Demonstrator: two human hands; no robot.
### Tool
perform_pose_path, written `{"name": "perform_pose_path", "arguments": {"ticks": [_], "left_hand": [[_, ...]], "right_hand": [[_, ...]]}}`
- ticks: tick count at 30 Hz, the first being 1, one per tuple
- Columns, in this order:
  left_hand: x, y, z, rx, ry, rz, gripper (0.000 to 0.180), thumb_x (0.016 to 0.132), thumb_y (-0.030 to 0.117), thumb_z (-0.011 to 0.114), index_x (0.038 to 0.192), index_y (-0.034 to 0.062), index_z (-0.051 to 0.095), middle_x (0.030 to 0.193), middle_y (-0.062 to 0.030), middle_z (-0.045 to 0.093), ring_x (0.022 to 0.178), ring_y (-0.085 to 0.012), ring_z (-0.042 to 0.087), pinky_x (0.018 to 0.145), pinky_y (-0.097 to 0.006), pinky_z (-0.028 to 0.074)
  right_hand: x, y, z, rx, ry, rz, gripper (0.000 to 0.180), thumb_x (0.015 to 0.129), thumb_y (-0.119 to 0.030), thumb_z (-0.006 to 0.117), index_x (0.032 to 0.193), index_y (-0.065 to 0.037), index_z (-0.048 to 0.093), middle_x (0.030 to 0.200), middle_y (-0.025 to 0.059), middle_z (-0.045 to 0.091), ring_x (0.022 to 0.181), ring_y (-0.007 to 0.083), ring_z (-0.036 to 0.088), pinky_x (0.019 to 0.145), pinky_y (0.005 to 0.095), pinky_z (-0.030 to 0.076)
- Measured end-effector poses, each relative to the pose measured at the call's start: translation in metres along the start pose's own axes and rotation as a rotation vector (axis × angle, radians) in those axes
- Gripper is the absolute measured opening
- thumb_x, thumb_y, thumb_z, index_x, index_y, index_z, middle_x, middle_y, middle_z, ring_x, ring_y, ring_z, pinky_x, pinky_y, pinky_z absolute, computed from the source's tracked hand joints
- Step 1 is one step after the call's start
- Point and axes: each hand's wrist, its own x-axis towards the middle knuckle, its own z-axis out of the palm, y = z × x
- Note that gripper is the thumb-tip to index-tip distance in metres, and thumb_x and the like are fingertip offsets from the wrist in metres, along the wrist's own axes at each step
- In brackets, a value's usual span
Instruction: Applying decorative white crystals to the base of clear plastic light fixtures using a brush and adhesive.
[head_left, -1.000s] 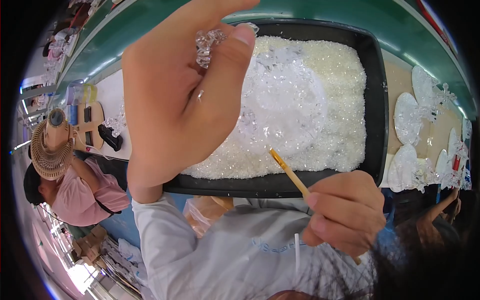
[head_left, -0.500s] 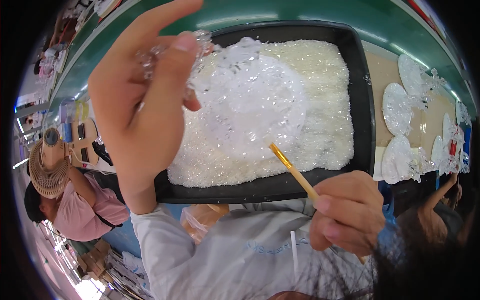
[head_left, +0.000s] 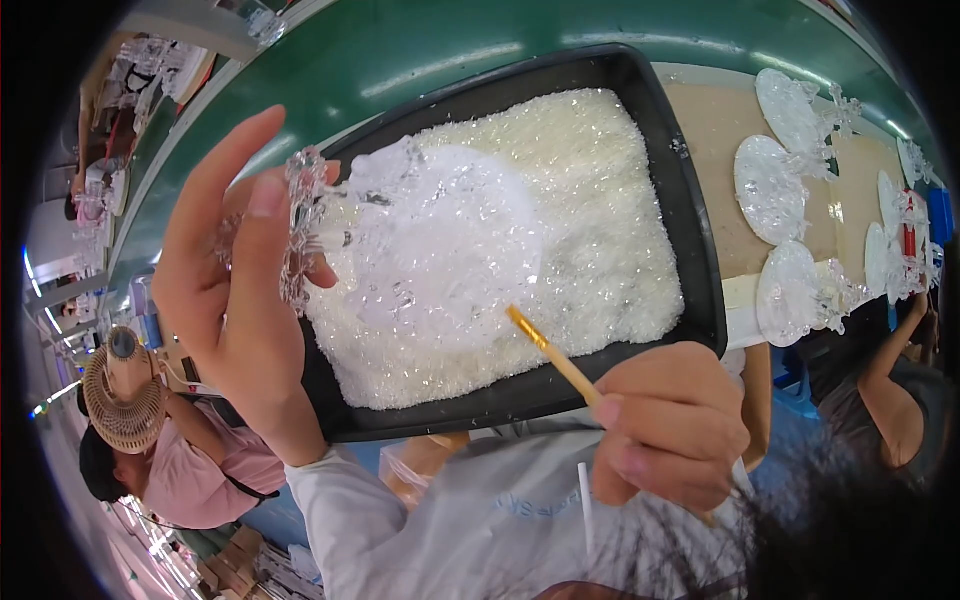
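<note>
My left hand [head_left: 235,260] grips the clear, crystal-like bumpy part of a transparent ornament, its index finger stretched upward. From that part spreads a round whitish disc [head_left: 450,250] with sparkling flakes on its face. In my right hand [head_left: 670,425] is a thin paintbrush [head_left: 565,372] with a wooden handle and golden ferrule. The brush's tip lies at the disc's lower right edge; whether it touches cannot be told, and its bristles hardly show. Beneath the disc is a black tray [head_left: 690,215] filled with white glittering granules [head_left: 610,270].
Several similar clear discs with bumpy parts [head_left: 772,190] rest on brown board [head_left: 700,110] to the right. A green surface [head_left: 450,75] stretches behind the tray. At the left sits a person in pink [head_left: 215,465] near a beige fan [head_left: 125,390]; another person's arm [head_left: 893,385] shows at the far right.
The view has tilted, so the tray now slants. My left hand and the ornament appear further left and a little lower. The brush has shifted left with my right hand, staying near the disc's edge.
</note>
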Motion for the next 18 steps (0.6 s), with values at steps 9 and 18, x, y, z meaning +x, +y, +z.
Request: {"name": "perform_pose_path", "arguments": {"ticks": [9,18], "left_hand": [[-0.001,0.006,0.004,-0.055,0.01,0.033,0.032,0.095,0.008,0.054,0.123,-0.0062,0.062,0.083,-0.0107,0.069,0.057,-0.0053,0.053,0.046,-0.02,0.042],[-0.002,0.001,-0.008,-0.025,-0.084,0.148,0.037,0.096,0.011,0.05,0.127,-0.0088,0.057,0.099,-0.0224,0.07,0.074,-0.0168,0.063,0.051,-0.021,0.047]], "right_hand": [[0.001,-0.002,-0.005,0.013,0.048,0.062,0.017,0.083,-0.009,0.073,0.085,-0.001,0.058,0.077,0.0157,0.068,0.058,0.0249,0.066,0.045,0.0305,0.053],[0.0,-0.002,-0.01,-0.03,0.005,0.106,0.018,0.085,-0.011,0.072,0.089,0.0,0.059,0.081,0.016,0.068,0.061,0.0268,0.067,0.049,0.0321,0.055]]}}
